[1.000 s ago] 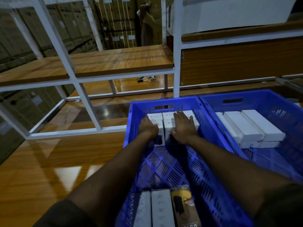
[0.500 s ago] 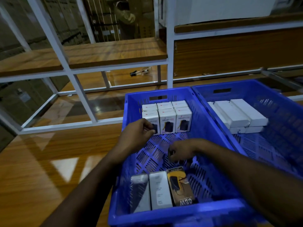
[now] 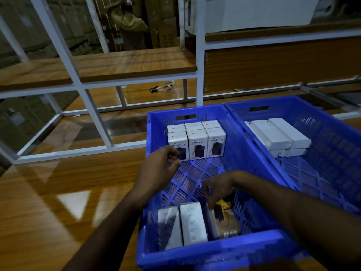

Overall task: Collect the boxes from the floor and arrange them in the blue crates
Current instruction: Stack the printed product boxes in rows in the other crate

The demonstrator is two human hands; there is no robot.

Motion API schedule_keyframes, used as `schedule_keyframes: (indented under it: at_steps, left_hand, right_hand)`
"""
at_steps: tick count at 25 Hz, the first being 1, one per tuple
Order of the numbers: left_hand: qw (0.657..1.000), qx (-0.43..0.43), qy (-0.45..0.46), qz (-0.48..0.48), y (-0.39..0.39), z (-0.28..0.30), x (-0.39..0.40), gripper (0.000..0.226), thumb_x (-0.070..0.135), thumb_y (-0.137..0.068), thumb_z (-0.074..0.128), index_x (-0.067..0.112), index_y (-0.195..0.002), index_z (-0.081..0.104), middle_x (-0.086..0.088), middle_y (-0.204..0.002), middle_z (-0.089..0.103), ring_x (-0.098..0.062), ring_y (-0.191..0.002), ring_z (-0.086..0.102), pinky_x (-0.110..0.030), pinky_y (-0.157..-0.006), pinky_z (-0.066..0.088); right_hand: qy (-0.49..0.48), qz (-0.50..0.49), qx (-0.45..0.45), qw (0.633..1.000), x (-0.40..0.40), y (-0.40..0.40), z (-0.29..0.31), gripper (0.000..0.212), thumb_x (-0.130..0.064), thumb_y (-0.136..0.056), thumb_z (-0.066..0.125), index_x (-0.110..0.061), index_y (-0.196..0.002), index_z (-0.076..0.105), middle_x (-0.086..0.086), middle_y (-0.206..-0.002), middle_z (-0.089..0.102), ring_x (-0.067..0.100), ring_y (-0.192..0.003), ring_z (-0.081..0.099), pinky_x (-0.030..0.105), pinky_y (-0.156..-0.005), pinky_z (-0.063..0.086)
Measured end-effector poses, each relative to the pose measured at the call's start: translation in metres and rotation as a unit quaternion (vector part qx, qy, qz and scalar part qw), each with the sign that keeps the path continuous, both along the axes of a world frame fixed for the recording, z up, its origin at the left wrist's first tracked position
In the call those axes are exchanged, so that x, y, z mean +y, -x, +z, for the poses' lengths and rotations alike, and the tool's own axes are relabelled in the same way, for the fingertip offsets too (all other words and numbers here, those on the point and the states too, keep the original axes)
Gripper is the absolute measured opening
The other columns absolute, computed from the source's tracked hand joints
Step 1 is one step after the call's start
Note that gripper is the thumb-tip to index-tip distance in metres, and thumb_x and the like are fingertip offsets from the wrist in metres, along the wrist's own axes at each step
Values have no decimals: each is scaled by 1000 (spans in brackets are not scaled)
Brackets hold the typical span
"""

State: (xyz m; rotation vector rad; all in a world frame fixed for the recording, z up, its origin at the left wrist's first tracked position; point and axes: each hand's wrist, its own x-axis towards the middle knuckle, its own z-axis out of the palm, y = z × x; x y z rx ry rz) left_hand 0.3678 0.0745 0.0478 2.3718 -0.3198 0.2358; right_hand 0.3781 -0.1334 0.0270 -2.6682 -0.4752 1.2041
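Observation:
Two blue crates stand side by side on the wooden floor. In the left crate (image 3: 214, 253), several white "HALLEY 20K" boxes (image 3: 197, 142) stand in rows at the far end. Two white boxes (image 3: 192, 223) and a yellow-and-brown box (image 3: 224, 222) lie at the near end. My right hand (image 3: 218, 189) grips the top end of the yellow-and-brown box, which is tilted onto its edge. My left hand (image 3: 158, 169) hovers curled over the crate's left wall, its fingertips next to the leftmost standing box, holding nothing. The right crate (image 3: 332, 137) holds a few flat white boxes (image 3: 279, 133).
A white metal rack (image 3: 93, 106) with wooden shelves rises just behind the crates. A small dark item (image 3: 162, 88) lies on its low shelf. A person (image 3: 130, 26) stands far behind the rack. Glossy wooden floor (image 3: 58, 202) spreads to the left.
Both hands have pulled back from the standing row. My right hand came down to the near end and took the yellow-and-brown box, tipping it up. My left hand stays by the leftmost standing box.

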Motion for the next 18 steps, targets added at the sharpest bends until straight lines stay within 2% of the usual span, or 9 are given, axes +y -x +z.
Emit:
schedule_keyframes:
  at_steps: [2, 3, 5, 7, 11, 13, 16, 18]
  left_hand:
    - [1000, 6, 15, 2, 1, 2, 0, 18, 23, -89, 72, 24, -106, 65, 11, -87, 67, -8, -79, 66, -38, -79, 57]
    - [1000, 14, 25, 5, 1, 3, 0, 18, 23, -90, 72, 23, -106, 65, 10, -87, 67, -9, -79, 66, -37, -80, 57]
    - [999, 24, 40, 14, 0, 6, -3, 19, 23, -90, 72, 20, -108, 65, 8, -91, 67, -10, -83, 66, -37, -83, 57]
    - [998, 38, 47, 25, -4, 9, -8, 30, 26, -90, 72, 16, -117, 62, 2, -103, 68, -14, -92, 65, -40, -89, 55]
    - [985, 162, 54, 15, -19, 12, -28, 68, 27, -91, 73, 11, -146, 38, -9, -137, 56, -25, -120, 59, -46, -98, 53]
    - [972, 222, 80, 1, -26, 9, -35, 76, 24, -90, 74, 10, -151, 30, -10, -145, 50, -28, -125, 57, -45, -99, 53]
    - [941, 300, 155, -5, -34, 2, -31, 75, 24, -87, 77, 10, -149, 35, -8, -138, 57, -27, -120, 61, -47, -98, 54]
    - [921, 347, 177, -22, -35, -4, -27, 69, 33, -86, 78, 13, -143, 44, -3, -126, 68, -24, -111, 67, -45, -90, 59]
  right_hand:
    - [-25, -74, -8, 997, -4, -3, 7, 40, -23, -83, 72, 1, -113, 63, 10, -91, 59, 21, -68, 52, 24, -50, 41]
    - [-57, -119, -23, 991, -7, -5, 11, 37, -21, -82, 71, 2, -111, 64, 11, -89, 60, 22, -66, 52, 24, -50, 41]
    - [-141, -202, -54, 968, -13, -13, 18, 22, -19, -80, 71, -4, -95, 67, 12, -86, 59, 25, -73, 53, 28, -56, 43]
    - [-226, -265, -74, 934, -18, -21, 22, 10, -14, -81, 69, -8, -87, 64, 10, -88, 58, 26, -81, 52, 31, -64, 44]
    - [-347, -363, -71, 862, -24, -32, 23, 19, -7, -80, 68, -13, -95, 59, 11, -107, 58, 27, -93, 55, 45, -83, 49]
    - [-403, -402, -55, 820, -25, -35, 24, 26, -2, -80, 65, -13, -102, 58, 15, -111, 59, 31, -100, 56, 50, -91, 50]
    - [-499, -440, -26, 747, -24, -37, 28, 35, 6, -83, 57, -5, -116, 55, 17, -112, 62, 30, -101, 58, 43, -88, 52]
    - [-551, -452, -10, 701, -22, -37, 32, 36, 8, -85, 54, -5, -118, 55, 18, -119, 63, 32, -107, 59, 42, -96, 49]
